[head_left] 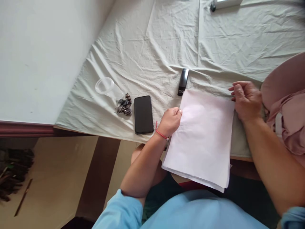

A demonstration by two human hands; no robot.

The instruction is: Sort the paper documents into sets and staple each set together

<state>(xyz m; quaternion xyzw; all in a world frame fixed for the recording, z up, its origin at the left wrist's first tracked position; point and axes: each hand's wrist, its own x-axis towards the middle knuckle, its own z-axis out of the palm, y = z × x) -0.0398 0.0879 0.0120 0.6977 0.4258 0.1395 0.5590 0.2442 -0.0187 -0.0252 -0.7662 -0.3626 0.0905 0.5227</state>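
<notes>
My left hand [170, 121], with a red string on its wrist, is closed on the left edge of a stack of white paper sheets [202, 140]. The stack lies partly on the cloth and juts over the table's front edge towards my body. Beside the top right corner of the sheets is my right hand [247, 100], its fingers loosely bent and apart, with nothing seen in them. A black stapler [183, 82] lies just beyond the stack's top left corner.
Left of my left hand lie a black phone [144, 114], a bunch of keys [125, 105] and a clear plastic cup [108, 88] on its side. Pink fabric [286, 117] stands at the right. A pale object [226, 3] is at the far edge. Wrinkled cloth [147, 57] covers the table.
</notes>
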